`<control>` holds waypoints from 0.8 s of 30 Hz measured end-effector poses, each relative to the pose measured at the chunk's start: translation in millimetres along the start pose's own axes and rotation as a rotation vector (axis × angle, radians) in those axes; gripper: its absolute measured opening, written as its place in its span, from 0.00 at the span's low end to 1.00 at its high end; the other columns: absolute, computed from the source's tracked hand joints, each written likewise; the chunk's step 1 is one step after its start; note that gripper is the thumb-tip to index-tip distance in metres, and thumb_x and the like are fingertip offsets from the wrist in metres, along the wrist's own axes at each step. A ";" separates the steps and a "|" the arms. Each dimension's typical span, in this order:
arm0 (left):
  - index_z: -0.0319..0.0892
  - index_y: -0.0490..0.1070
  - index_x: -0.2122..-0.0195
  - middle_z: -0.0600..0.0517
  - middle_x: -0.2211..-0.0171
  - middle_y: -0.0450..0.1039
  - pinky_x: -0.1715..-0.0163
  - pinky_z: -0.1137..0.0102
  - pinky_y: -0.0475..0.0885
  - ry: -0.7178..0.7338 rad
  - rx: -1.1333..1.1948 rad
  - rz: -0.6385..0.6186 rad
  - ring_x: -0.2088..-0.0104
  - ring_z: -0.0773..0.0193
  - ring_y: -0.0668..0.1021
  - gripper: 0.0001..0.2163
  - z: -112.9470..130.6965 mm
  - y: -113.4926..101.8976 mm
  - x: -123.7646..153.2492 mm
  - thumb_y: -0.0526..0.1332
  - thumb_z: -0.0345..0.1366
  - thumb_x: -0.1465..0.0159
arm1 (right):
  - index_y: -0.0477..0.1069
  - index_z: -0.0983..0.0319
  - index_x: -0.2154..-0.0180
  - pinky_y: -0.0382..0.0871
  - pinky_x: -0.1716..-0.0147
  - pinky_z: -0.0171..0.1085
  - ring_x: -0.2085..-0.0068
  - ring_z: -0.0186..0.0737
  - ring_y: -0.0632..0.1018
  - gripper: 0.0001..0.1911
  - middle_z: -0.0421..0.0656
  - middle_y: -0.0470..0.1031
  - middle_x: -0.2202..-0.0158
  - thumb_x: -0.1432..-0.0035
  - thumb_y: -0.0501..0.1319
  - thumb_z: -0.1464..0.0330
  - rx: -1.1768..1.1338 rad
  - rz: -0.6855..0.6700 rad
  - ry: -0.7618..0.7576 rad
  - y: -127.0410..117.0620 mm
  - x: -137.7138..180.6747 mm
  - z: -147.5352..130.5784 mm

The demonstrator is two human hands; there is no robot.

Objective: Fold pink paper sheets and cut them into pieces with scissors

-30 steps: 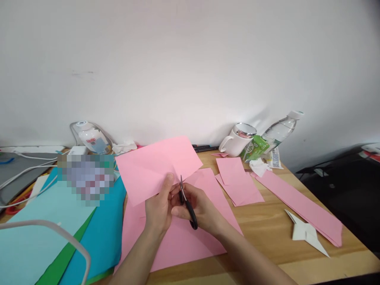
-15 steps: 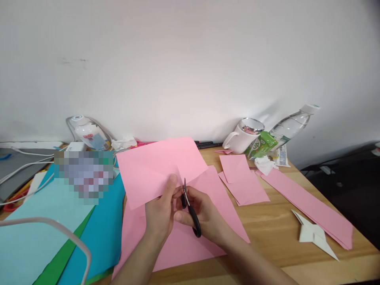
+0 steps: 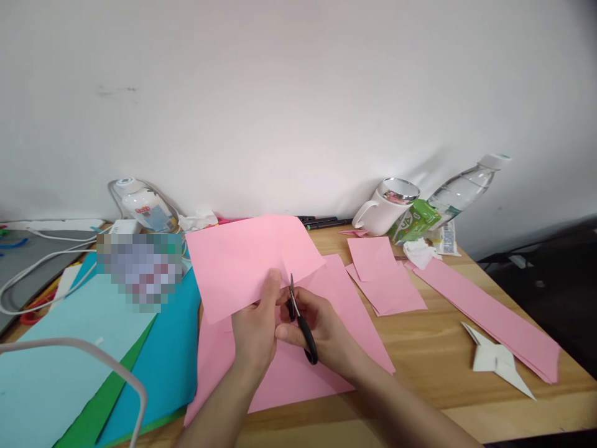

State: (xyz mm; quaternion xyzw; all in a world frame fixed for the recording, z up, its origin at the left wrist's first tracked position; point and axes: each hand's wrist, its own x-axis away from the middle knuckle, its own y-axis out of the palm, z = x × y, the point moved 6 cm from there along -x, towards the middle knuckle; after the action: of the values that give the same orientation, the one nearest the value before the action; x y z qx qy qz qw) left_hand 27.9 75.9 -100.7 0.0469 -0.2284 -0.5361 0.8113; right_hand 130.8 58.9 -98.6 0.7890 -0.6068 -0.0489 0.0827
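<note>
Several coloured sheets sit at the worktop's left edge: a light blue sheet (image 3: pixel 56 354) over a green sheet (image 3: pixel 100 404) and a darker blue sheet (image 3: pixel 165 348). A white cable (image 3: pixel 41 267) trails across the back left corner, near a tilted white bottle (image 3: pixel 142 211).

Mid-worktop, near the front edge, my left hand (image 3: pixel 254 330) pinches the lower edge of a raised pink sheet (image 3: pixel 242 261), thumb on top. My right hand (image 3: pixel 321 330) is clenched around the black handles of the scissors (image 3: pixel 301 320); the blades point up and meet the sheet's lower edge just beside the left thumb. Whether the blades are apart I cannot tell. A larger pink sheet (image 3: pixel 298 373) lies flat beneath both hands.

Further right: smaller pink pieces (image 3: pixel 387 280), a white mug (image 3: pixel 385 211), a green carton (image 3: pixel 415 224) and a leaning clear bottle (image 3: pixel 461 186) at the back right corner. A long pink strip (image 3: pixel 489 314) and a folded white paper shape (image 3: pixel 497 361) lie near the right edge.
</note>
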 end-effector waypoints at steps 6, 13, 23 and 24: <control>0.41 0.77 0.69 0.49 0.67 0.79 0.55 0.66 0.71 0.090 -0.054 -0.027 0.59 0.56 0.78 0.12 -4.1 -8.1 -3.3 0.69 0.41 0.52 | 0.67 0.60 0.66 0.60 0.69 0.35 0.70 0.35 0.64 0.21 0.37 0.63 0.73 0.58 0.70 0.56 0.038 -0.001 -0.001 -0.8 1.9 -0.3; 0.43 0.77 0.69 0.49 0.66 0.79 0.53 0.64 0.70 0.102 -0.046 -0.054 0.55 0.54 0.77 0.10 -5.4 -7.9 -4.2 0.69 0.41 0.51 | 0.67 0.60 0.68 0.59 0.71 0.34 0.72 0.34 0.63 0.22 0.36 0.61 0.75 0.60 0.70 0.54 0.027 0.018 0.005 -0.5 2.2 -2.6; 0.45 0.76 0.63 0.50 0.62 0.79 0.50 0.64 0.67 0.131 -0.093 -0.028 0.53 0.55 0.76 0.15 -0.3 -7.8 -1.8 0.69 0.41 0.51 | 0.67 0.61 0.67 0.58 0.71 0.34 0.73 0.33 0.64 0.21 0.35 0.62 0.76 0.59 0.71 0.57 -0.014 0.008 0.022 0.1 2.4 0.9; 0.45 0.76 0.62 0.51 0.62 0.79 0.50 0.64 0.67 0.138 -0.094 -0.029 0.53 0.55 0.76 0.15 0.5 -7.6 -1.6 0.69 0.40 0.51 | 0.67 0.61 0.67 0.57 0.72 0.34 0.74 0.33 0.63 0.21 0.34 0.62 0.77 0.59 0.71 0.57 -0.019 0.009 0.025 0.2 2.4 0.9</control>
State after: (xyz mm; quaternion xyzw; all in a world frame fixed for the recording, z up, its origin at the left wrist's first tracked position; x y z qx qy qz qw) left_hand 20.8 74.2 -103.2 0.0488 -0.1459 -0.5535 0.8185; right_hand 131.0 56.4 -99.4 0.7860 -0.6087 -0.0443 0.0981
